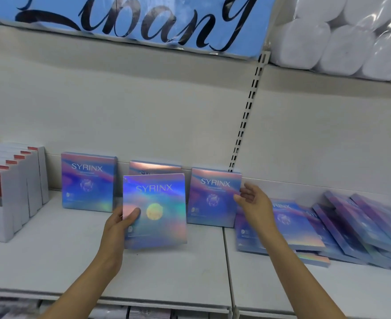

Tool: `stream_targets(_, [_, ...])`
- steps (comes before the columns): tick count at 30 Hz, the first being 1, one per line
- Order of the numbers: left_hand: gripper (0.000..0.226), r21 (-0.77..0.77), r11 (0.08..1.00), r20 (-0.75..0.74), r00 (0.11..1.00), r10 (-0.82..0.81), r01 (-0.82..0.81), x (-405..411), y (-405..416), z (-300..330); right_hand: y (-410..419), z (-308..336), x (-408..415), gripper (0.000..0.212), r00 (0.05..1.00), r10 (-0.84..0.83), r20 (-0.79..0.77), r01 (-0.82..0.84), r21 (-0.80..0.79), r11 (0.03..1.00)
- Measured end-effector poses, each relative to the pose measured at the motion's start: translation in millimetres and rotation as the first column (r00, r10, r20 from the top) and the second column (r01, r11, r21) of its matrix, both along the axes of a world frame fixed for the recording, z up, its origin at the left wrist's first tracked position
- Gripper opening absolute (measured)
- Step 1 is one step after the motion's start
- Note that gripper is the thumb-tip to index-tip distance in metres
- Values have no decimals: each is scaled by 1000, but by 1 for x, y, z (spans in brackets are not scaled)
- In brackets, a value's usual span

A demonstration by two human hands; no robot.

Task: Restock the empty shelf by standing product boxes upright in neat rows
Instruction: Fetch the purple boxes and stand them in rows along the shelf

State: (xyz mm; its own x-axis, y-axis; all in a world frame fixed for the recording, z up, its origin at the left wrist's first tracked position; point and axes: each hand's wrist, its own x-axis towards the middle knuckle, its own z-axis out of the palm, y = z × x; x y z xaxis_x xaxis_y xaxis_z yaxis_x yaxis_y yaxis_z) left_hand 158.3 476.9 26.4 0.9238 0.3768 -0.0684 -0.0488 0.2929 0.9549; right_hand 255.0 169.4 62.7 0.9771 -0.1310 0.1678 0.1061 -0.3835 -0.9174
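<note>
Upright: three boxes (88,181); fourth (154,210) held.

Two bare forearms show, ending in the left hand (120,223) and the right hand (255,200). No sleeve, glove, watch, ring or band covers them anywhere in view. The fingernails are short and plain.

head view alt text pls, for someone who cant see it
A left hand holds a holographic SYRINX box upright over a white shelf, before three standing boxes; the open right hand hovers beside a toppled pile.
</note>
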Motion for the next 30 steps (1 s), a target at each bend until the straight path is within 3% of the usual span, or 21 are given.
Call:
stream_targets(3, [18, -38, 995, -5, 996, -92, 92, 2, -17, -1, -35, 4, -23, 43, 989, -91, 115, 120, -283, 952])
stream_targets(5, [35, -32, 988, -14, 988, -152, 152, 1, -33, 1, -67, 4, -33, 45, 972, -187, 144, 230, -405, 885])
stream_targets(7, [52, -28, 975, -13, 976, -219, 218, 2, -53, 1, -97, 3, -38, 57, 956, -287, 57, 276, -497, 823])
stream_targets(9, [55, -17, 959, -11, 959, -282, 282, 4, -74, 2, -119, 0, -41, 76, 939, -332, -95, 219, -580, 785])
stream_targets(11, [48, -13, 943, -16, 943, -331, 331, 4, -94, 3, -132, -6, -42, 89, 913, -348, -213, 147, -623, 768])
stream_targets(13, [36, -31, 933, -11, 934, -358, 358, 4, -111, 4, -139, -5, -43, 84, 904, -340, -260, 103, -638, 763])
stream_targets(16, [21, -42, 933, -18, 933, -359, 358, 1, -130, 5, -147, 3, -39, 74, 888, -312, -338, 85, -546, 833])
stream_targets(20, [14, -50, 943, -12, 944, -329, 328, -7, -143, 6, -149, 10, -33, 86, 875, -223, -430, 30, -412, 911])
stream_targets(27, [20, -38, 970, -35, 970, -241, 239, -25, -144, -2, -146, 6, -46, 64, 939, -68, -338, 0, -198, 980])
stream_targets(30, [24, -45, 978, -45, 977, -208, 206, -32, -140, -6, -149, 11, -51, 46, 961, -24, -276, 29, 15, 999])
